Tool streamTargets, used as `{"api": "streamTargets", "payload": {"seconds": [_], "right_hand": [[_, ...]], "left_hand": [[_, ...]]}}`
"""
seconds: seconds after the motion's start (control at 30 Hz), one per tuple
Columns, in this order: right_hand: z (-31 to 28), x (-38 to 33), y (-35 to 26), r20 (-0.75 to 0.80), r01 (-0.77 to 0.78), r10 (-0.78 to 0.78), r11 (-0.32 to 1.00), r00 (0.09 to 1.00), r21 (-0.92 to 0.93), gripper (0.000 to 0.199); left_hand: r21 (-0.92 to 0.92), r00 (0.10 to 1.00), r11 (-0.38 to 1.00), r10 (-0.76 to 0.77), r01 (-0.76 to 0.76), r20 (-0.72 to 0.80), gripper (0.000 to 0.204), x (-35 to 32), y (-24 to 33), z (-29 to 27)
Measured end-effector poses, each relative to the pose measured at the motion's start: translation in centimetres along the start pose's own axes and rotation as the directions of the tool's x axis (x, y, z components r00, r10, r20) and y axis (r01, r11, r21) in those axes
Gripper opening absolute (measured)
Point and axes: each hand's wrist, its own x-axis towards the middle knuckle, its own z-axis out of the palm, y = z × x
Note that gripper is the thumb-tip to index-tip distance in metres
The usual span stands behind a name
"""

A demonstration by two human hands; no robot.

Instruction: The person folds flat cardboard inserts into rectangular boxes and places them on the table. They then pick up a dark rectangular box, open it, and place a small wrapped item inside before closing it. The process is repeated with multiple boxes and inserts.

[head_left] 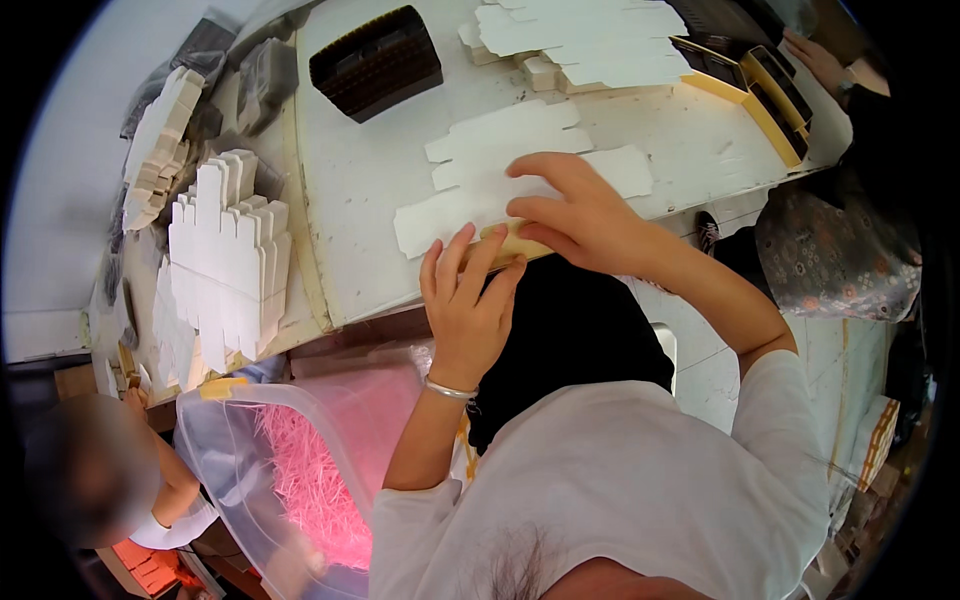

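Note:
A small gold-yellow box (515, 245) lies at the near edge of the white table, partly covered by my fingers. My left hand (472, 305), with a silver bangle at its wrist, grips the box's left end, fingers over the top and thumb along the near side. From the right reaches my right hand (580, 210). Its thumb is at the box's right end, while the other fingers are curved and spread above flat white carton blanks (510, 140). Those blanks lie unfolded just beyond the box, partly beneath my right hand.
Banded white carton stacks (225, 255) stand at left; more blanks (600, 40) lie behind. A dark tray (375, 62) and yellow boxes with dark inserts (775, 100) are on the table. Below left, a clear bin (215, 440) holds pink shredded filler (315, 480). People are on both sides.

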Motion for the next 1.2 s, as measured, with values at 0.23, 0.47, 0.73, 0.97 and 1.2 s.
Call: {"api": "streamTargets", "payload": {"seconds": [0.23, 0.47, 0.73, 0.97, 1.2], "right_hand": [[0.1, -4.9, -0.9, 0.013, 0.089, -0.090, 0.941, 0.996, -0.326, 0.023], [-1.8, -2.2, -0.9, 0.215, -0.224, 0.239, 0.970, 0.947, -0.094, 0.012], [-2.6, 0.5, -0.1, 0.314, -0.427, 0.374, 0.896, 0.873, 0.120, 0.019], [-1.9, -1.8, -2.0, 0.188, -0.405, 0.375, 0.672, 0.908, 0.620, 0.045], [-2.4, -6.5, -1.7, 0.202, 0.147, -0.101, 0.963, 0.974, -0.226, 0.038]], "left_hand": [[-0.102, 0.999, 0.995, 0.017, -0.020, -0.029, 0.020, 0.0, -0.8, 0.6], [-0.211, 0.962, 0.946, -0.214, 0.247, 0.169, 0.011, 2.3, -0.5, -0.6], [0.171, 0.969, 0.963, -0.229, 0.211, 0.096, 0.026, 3.6, 2.2, -1.7], [-0.057, 0.884, 0.918, -0.358, 0.392, 0.302, 0.022, 3.8, 0.4, -2.3], [-0.259, 0.893, 0.938, -0.099, 0.232, 0.440, 0.027, 7.3, -3.8, -1.8]]}}
